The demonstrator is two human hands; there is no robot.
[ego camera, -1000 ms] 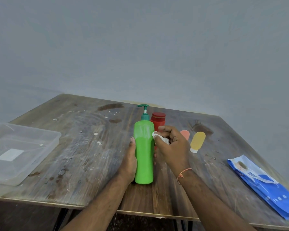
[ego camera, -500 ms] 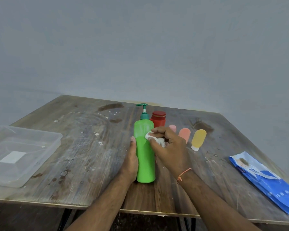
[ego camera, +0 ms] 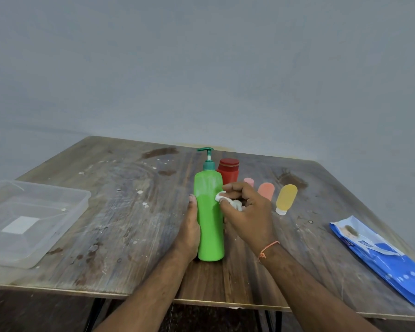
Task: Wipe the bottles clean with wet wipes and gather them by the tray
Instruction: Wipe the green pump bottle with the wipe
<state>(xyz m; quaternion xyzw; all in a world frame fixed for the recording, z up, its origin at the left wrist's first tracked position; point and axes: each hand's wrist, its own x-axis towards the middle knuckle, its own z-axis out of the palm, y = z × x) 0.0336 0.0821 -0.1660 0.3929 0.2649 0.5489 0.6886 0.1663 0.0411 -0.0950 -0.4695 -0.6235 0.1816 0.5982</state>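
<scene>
One green bottle (ego camera: 210,219) stood upright mid-table (ego camera: 130,236), well apart from the tray (ego camera: 46,186) at left. The left hand (ego camera: 189,231) held its left side; the right hand (ego camera: 247,212) pinched a wipe (ego camera: 222,196) against its upper right. Behind stood a red jar (ego camera: 228,170).

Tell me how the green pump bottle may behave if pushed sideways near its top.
The green bottle is tall on a narrow base, so it probably tips rather than slides; the left hand steadies it. Its glossy plastic under the wipe may be slippery.
</scene>
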